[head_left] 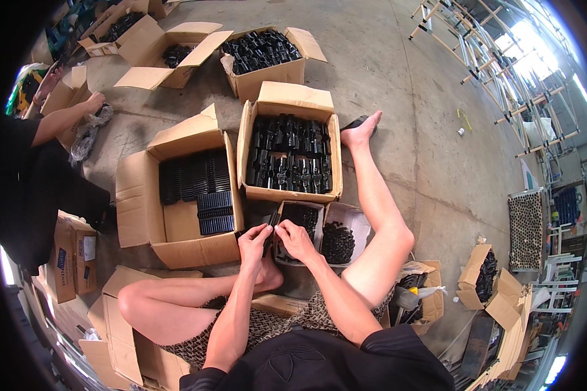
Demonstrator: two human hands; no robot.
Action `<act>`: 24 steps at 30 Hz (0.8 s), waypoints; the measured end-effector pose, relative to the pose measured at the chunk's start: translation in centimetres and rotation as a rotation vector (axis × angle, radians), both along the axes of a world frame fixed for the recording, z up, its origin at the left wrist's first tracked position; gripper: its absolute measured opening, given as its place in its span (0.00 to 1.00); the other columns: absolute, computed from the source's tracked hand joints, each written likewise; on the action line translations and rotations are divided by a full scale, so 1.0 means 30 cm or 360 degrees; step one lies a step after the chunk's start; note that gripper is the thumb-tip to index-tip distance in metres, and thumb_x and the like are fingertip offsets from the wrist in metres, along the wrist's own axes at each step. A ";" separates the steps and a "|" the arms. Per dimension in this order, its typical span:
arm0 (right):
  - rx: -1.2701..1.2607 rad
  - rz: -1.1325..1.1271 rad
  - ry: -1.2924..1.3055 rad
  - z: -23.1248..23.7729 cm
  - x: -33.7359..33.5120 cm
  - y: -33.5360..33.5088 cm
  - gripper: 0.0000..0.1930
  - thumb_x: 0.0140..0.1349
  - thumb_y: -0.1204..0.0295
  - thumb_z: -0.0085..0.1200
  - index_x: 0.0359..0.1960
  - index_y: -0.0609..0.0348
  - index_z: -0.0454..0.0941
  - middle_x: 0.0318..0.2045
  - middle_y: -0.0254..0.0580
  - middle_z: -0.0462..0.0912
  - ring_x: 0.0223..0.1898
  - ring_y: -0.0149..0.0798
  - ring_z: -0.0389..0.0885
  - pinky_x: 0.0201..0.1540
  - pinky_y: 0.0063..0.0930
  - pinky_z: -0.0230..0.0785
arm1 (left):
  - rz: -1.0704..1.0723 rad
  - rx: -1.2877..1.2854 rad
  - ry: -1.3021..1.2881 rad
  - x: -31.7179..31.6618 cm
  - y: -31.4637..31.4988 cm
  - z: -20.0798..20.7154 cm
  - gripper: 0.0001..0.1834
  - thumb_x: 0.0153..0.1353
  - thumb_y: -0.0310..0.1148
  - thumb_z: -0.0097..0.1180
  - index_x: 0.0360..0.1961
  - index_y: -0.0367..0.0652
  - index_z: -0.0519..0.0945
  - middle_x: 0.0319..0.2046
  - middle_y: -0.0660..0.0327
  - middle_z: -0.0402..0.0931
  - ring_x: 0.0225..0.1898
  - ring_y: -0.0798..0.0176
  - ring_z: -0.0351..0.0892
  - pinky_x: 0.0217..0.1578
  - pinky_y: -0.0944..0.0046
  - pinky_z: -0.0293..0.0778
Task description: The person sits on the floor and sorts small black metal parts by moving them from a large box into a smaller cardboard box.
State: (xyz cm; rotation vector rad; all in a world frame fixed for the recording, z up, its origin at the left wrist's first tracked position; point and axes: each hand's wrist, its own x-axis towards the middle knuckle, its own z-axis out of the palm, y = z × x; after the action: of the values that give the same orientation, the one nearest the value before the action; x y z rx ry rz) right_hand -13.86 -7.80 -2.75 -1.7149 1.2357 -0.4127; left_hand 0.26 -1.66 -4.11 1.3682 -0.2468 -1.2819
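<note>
Close together in front of me, my left hand (254,242) and my right hand (294,240) are both closed at one small dark piece (274,219), whose exact kind I cannot make out. The left grips it from the side, while the right pinches at its upper end. Just beyond my hands are two small cartons: a left one (322,218) and a right one (365,218), both with small black pieces (338,242) in them. Farther out, a large carton (292,194) holds rows of black plastic parts (290,140). Left of it, another carton (195,253) contains stacked flat black parts (215,212).
More open cartons of black parts (261,52) stand at the far side. A co-worker's arm (65,124) reaches over a box at left, near a clear plastic bag (83,141). Metal racks (496,65) and a carton (466,277) are at right.
</note>
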 end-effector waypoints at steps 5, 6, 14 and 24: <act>0.0344 -0.0183 -0.0162 -0.039 -0.001 -0.001 0.20 0.73 0.55 0.47 0.43 0.63 0.74 0.27 0.48 0.82 0.29 0.46 0.84 0.32 0.38 0.74 | 0.0008 -0.0016 -0.0103 -0.013 -0.005 -0.003 0.15 0.62 0.27 0.64 0.49 0.32 0.82 0.37 0.58 0.84 0.37 0.71 0.81 0.39 0.71 0.77; 0.0580 -0.0268 -0.0310 -0.016 0.010 0.002 0.20 0.73 0.54 0.47 0.43 0.62 0.74 0.28 0.46 0.82 0.29 0.42 0.84 0.32 0.35 0.75 | 0.0030 -0.0037 -0.0159 -0.015 -0.006 0.006 0.16 0.62 0.27 0.64 0.50 0.31 0.81 0.39 0.58 0.84 0.38 0.71 0.81 0.40 0.71 0.77; 0.0936 -0.0365 -0.0794 0.022 0.022 0.001 0.19 0.72 0.55 0.50 0.46 0.60 0.77 0.33 0.35 0.82 0.29 0.30 0.82 0.30 0.27 0.78 | -0.0380 -0.0213 -0.0987 -0.045 -0.008 0.149 0.24 0.62 0.28 0.60 0.58 0.29 0.75 0.47 0.45 0.82 0.46 0.57 0.84 0.50 0.64 0.77; 0.0655 -0.0453 -0.0679 0.135 0.027 -0.135 0.14 0.70 0.61 0.54 0.37 0.60 0.77 0.28 0.38 0.85 0.25 0.27 0.81 0.23 0.24 0.72 | -0.0401 -0.0063 -0.1345 0.289 -0.050 0.264 0.18 0.61 0.29 0.60 0.51 0.31 0.80 0.45 0.47 0.84 0.47 0.58 0.84 0.49 0.62 0.77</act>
State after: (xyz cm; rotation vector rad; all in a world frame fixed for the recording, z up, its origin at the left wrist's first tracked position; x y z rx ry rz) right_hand -13.06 -11.84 1.30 -1.0394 1.1500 -0.6095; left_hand 8.94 -3.16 3.82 1.8239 -1.0407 -0.8142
